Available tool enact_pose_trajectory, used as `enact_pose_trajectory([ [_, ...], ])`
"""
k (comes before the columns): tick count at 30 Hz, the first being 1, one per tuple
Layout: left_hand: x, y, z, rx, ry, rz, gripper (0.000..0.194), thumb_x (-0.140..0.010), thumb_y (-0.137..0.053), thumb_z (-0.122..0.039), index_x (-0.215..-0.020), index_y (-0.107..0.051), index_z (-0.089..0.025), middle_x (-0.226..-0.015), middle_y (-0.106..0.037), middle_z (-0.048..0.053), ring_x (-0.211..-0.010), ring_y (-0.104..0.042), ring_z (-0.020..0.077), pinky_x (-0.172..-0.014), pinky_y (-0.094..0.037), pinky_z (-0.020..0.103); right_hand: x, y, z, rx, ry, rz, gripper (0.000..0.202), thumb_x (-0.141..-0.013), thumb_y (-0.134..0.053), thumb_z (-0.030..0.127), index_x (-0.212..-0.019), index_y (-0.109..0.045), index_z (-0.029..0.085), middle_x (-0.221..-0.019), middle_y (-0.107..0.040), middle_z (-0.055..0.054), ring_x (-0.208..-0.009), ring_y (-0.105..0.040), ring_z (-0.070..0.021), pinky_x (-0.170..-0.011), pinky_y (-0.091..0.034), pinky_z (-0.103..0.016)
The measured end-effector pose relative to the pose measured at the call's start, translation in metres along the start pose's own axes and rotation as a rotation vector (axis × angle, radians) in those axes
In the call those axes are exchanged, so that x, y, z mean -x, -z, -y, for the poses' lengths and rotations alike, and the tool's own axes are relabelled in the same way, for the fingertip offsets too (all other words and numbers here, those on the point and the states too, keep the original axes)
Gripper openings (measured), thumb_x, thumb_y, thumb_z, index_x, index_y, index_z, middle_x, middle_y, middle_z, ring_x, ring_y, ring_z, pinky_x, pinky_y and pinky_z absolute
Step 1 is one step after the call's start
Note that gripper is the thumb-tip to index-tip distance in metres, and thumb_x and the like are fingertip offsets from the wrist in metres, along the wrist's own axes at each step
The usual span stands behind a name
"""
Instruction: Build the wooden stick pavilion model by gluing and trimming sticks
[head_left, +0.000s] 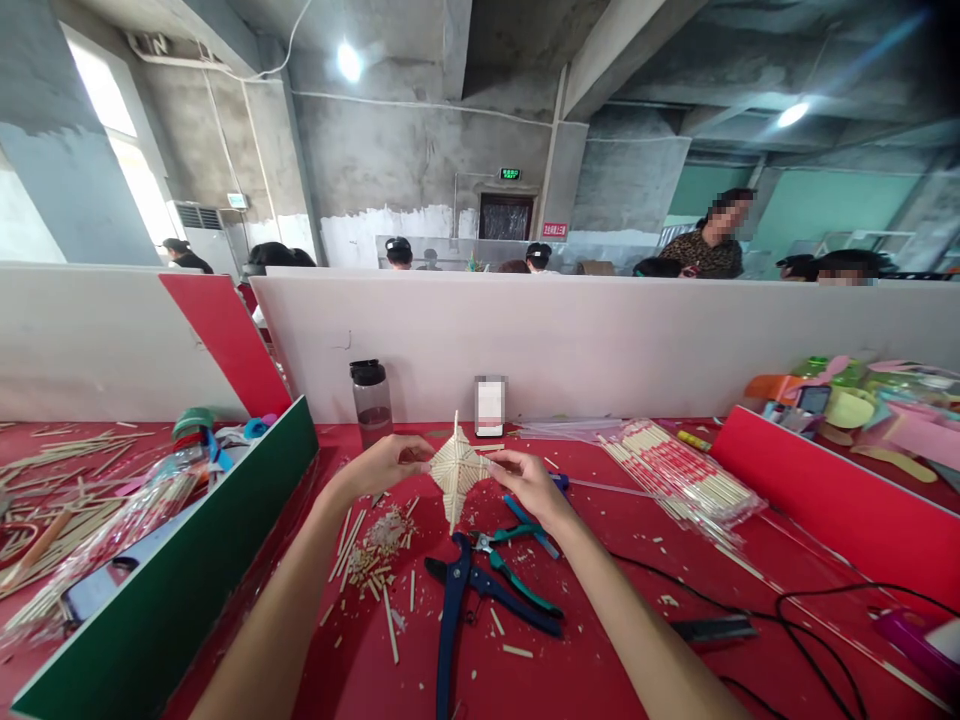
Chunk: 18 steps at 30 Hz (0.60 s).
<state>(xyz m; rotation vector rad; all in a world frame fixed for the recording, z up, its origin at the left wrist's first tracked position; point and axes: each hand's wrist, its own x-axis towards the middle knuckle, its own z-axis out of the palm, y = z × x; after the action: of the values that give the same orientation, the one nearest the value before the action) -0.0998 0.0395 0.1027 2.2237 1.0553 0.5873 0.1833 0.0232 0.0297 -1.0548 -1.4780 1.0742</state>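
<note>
A diamond-shaped piece built of pale wooden sticks (456,468) is held up over the red table, with pointed ends at top and bottom. My left hand (390,464) pinches its left corner, and my right hand (529,480) pinches the right one. Below it lie dark blue-handled cutters (456,590) with their handles spread. Teal-handled pliers (517,570) rest beside them. Left of the tools is a heap of short stick offcuts and shavings (379,550).
A dark-lidded water bottle (373,405) and a propped phone (490,408) stand by the white partition (600,345). Bagged sticks (675,475) lie at right, near a black cable (675,580). Green (187,560) and red (840,520) dividers flank the workspace. Several people are beyond the partition.
</note>
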Motion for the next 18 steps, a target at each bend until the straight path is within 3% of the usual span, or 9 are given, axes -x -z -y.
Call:
enact_pose_trajectory([
  [8,0.002,0.004,0.002,-0.016,-0.01,0.046,0.047,-0.093,-0.054,-0.053,-0.12,-0.069,-0.018,-0.122,-0.071,0.01,-0.108,-0.065,0.0276,-0.094,-0.05,0.037,-0.004,0.004,0.0,0.036,0.07,0.001,0.045,-0.078,-0.073,0.054,-0.106,-0.076,0.019,-0.102,-0.077,-0.009,-0.092,-0.069,-0.0261,-0.084,-0.053,-0.037],
  [14,0.004,0.006,0.017,0.191,0.047,0.079,0.054,-0.092,-0.054,-0.059,-0.123,-0.068,-0.017,-0.128,-0.068,0.011,-0.115,-0.064,0.0279,-0.102,-0.049,0.041,-0.006,0.001,-0.002,0.032,0.092,-0.003,0.046,-0.078,-0.073,0.056,-0.105,-0.076,0.018,-0.107,-0.077,-0.011,-0.098,-0.07,-0.0278,-0.09,-0.052,-0.039],
  [18,0.012,0.012,0.02,0.291,0.087,0.093,0.053,-0.093,-0.054,-0.058,-0.128,-0.064,-0.019,-0.133,-0.065,0.011,-0.112,-0.065,0.026,-0.098,-0.051,0.039,-0.007,0.001,0.0,0.031,0.103,0.01,0.045,-0.078,-0.073,0.055,-0.106,-0.076,0.019,-0.108,-0.077,-0.01,-0.1,-0.07,-0.0277,-0.094,-0.051,-0.04],
])
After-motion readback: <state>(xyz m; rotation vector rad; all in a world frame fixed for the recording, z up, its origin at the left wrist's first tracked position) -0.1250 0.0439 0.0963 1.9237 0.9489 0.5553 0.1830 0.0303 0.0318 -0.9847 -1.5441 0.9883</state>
